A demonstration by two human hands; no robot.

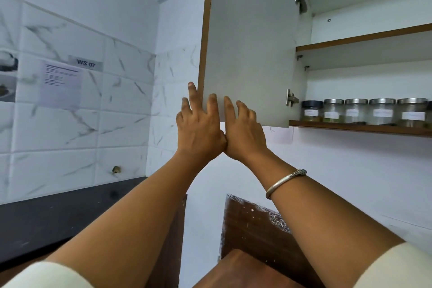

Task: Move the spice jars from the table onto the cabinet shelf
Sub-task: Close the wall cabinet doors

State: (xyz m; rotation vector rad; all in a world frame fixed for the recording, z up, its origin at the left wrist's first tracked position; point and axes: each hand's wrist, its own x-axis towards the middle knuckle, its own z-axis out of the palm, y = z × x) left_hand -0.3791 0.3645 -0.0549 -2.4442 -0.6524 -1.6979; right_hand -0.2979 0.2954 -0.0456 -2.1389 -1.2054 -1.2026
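Head: sign (89, 63) reads "WS 07"; lbls on spice jars (355, 111) blurred.

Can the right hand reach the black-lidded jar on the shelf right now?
Probably yes. The door stands open, the black-lidded jar sits at the left end of the shelf, and nothing shows between it and the right hand resting on the door.

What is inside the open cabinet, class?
Five labelled spice jars line the lowest shelf. Anything behind them, or lying on the upper shelf, is hidden from this low angle.
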